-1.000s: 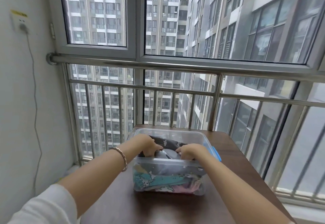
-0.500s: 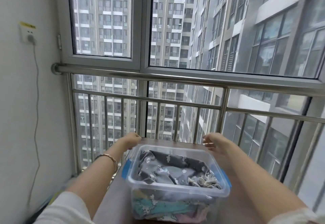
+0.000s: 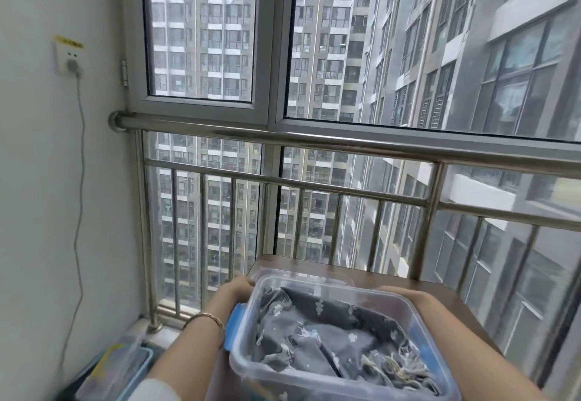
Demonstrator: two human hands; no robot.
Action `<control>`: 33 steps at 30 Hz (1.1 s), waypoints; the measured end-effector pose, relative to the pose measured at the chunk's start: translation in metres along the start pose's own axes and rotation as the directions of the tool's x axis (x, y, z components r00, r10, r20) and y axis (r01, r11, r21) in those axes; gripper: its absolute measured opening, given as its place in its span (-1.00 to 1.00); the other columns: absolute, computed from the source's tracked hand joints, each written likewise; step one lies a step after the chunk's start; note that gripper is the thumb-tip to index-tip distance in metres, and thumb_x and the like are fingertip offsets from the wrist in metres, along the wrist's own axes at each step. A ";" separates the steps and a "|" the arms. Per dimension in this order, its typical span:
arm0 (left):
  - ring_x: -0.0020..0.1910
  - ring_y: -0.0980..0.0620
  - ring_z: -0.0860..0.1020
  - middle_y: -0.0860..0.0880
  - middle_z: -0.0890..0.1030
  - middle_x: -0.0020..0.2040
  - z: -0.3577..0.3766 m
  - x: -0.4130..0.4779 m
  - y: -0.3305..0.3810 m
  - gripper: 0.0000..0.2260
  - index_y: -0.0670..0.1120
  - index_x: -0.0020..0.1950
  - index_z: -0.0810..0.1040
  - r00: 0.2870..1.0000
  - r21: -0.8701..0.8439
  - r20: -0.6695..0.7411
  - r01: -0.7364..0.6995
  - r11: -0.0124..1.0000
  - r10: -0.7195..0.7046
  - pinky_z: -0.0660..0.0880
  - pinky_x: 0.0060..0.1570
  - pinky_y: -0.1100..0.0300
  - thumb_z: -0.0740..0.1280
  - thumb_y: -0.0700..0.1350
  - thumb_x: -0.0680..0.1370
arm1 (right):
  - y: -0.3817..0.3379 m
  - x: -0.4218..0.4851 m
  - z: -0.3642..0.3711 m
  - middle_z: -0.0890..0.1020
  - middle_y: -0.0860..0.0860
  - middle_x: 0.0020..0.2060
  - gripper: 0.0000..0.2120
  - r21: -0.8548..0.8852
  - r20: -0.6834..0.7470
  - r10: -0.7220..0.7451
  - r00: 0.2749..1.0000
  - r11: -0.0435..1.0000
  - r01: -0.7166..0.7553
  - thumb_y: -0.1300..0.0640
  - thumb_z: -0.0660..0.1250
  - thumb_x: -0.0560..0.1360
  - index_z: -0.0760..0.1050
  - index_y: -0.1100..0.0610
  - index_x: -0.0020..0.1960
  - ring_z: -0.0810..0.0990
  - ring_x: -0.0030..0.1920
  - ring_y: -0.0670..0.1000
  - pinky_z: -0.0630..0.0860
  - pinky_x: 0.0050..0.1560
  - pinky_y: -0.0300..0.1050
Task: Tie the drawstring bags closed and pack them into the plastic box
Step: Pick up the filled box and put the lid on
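Note:
A clear plastic box (image 3: 317,284) with blue side clips stands on the brown table (image 3: 418,289), near the lower edge of the view. A dark grey drawstring bag (image 3: 333,331) with small white motifs lies on top inside it, its frayed cord end at the right. My left hand (image 3: 234,290) grips the box's far left corner, a bracelet on the wrist. My right hand (image 3: 405,295) presses against the box's far right side; its fingers are hidden behind the wall.
A steel railing (image 3: 345,146) and large windows stand just beyond the table. A white wall (image 3: 37,180) with a socket and hanging cable is at the left. Another clear container (image 3: 119,369) with a blue rim sits on the floor, lower left.
My hands came out of the box, spread past its far corners, then closed onto its two sides. The box now looks nearer and larger in view.

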State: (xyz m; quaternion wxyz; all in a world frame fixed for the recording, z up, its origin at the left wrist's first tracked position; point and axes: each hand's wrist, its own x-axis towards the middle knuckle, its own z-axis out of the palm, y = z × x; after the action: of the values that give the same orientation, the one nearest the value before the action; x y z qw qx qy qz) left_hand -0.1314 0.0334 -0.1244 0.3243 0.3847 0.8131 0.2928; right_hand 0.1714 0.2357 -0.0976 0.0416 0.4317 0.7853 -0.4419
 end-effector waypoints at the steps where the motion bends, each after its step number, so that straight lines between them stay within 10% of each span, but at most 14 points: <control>1: -0.05 -0.01 0.52 -0.14 0.56 0.07 0.001 0.000 0.001 -0.84 -0.25 0.09 0.55 1.000 -0.042 -0.004 0.007 0.999 -0.007 0.52 0.14 0.17 0.33 -0.28 0.53 | -0.002 -0.002 0.002 0.55 0.06 0.27 -0.69 0.033 -0.012 0.008 1.000 0.999 -0.008 0.14 0.16 0.65 0.47 0.19 0.33 0.52 0.17 -0.06 0.45 0.09 -0.37; 4: 0.00 -0.06 0.56 -0.22 0.50 0.16 -0.002 0.007 -0.001 -0.54 -0.34 0.35 0.34 0.998 -0.106 -0.057 0.033 0.994 -0.040 0.59 0.01 0.16 0.37 -0.32 0.48 | 0.003 0.003 -0.005 0.65 0.11 0.07 -0.75 0.216 -0.002 0.035 0.999 0.976 -0.033 0.18 0.17 0.64 0.55 0.26 0.19 0.62 -0.04 -0.04 0.53 0.05 -0.24; 11: -0.47 0.02 0.49 -0.19 0.48 -0.23 -0.014 -0.014 0.032 -0.74 -0.40 0.16 0.36 0.994 -0.213 -0.015 0.098 0.972 -0.104 0.45 -0.55 0.30 0.27 -0.45 0.48 | -0.009 -0.002 -0.010 0.59 0.12 0.02 -0.81 0.378 -0.192 0.110 0.975 0.925 -0.030 0.30 0.29 0.55 0.49 0.34 0.15 0.63 0.02 0.06 0.55 0.11 -0.05; 18: -0.47 0.07 0.44 -0.15 0.48 -0.19 -0.029 -0.037 0.071 -0.90 -0.28 -0.01 0.46 0.994 -0.228 -0.083 0.045 0.973 -0.065 0.43 -0.54 0.36 0.27 -0.40 0.51 | -0.041 -0.038 -0.022 0.47 0.18 0.09 -0.83 0.554 -0.418 -0.003 0.908 0.791 0.258 0.49 0.22 0.50 0.47 0.36 0.06 0.60 0.06 0.15 0.64 -0.05 -0.05; 23: -0.29 -0.01 0.51 -0.21 0.49 0.07 -0.030 -0.050 0.078 -0.75 -0.22 0.08 0.43 0.989 -0.314 -0.146 -0.056 0.948 0.010 0.59 -0.24 0.20 0.28 -0.46 0.46 | -0.053 -0.067 -0.024 0.52 0.28 0.07 -0.71 0.616 -0.490 -0.054 0.870 0.685 0.389 0.19 0.37 0.54 0.42 0.33 0.17 0.66 -0.01 0.20 0.66 -0.05 0.00; 29: -0.13 -0.09 0.57 -0.26 0.34 0.27 -0.030 -0.062 0.082 -0.35 -0.08 0.48 0.19 0.904 -0.200 -0.408 -0.221 0.954 0.124 0.62 -0.15 0.11 0.28 -0.43 0.45 | -0.054 -0.092 -0.020 0.51 0.27 0.15 -0.84 0.669 -0.492 -0.038 0.870 0.623 0.406 0.50 0.21 0.48 0.44 0.42 0.04 0.65 0.00 0.20 0.66 -0.24 -0.13; 33: -0.21 0.02 0.46 -0.09 0.40 0.17 -0.024 -0.081 0.089 -0.65 -0.11 0.40 0.30 0.964 -0.635 -0.242 -0.241 0.734 0.107 0.63 -0.12 -0.07 0.12 -0.27 0.61 | -0.043 -0.106 -0.010 0.50 0.23 0.11 -0.58 0.660 -0.531 -0.098 0.842 0.575 0.483 0.58 0.13 0.46 0.40 0.31 0.26 0.62 0.02 0.14 0.63 -0.27 -0.23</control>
State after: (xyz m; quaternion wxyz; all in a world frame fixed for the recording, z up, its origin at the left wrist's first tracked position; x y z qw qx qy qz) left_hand -0.0707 0.0098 -0.0202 0.3311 0.2908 0.6448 0.6245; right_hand 0.2096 0.1652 -0.0158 -0.4006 0.3550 0.5670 -0.6261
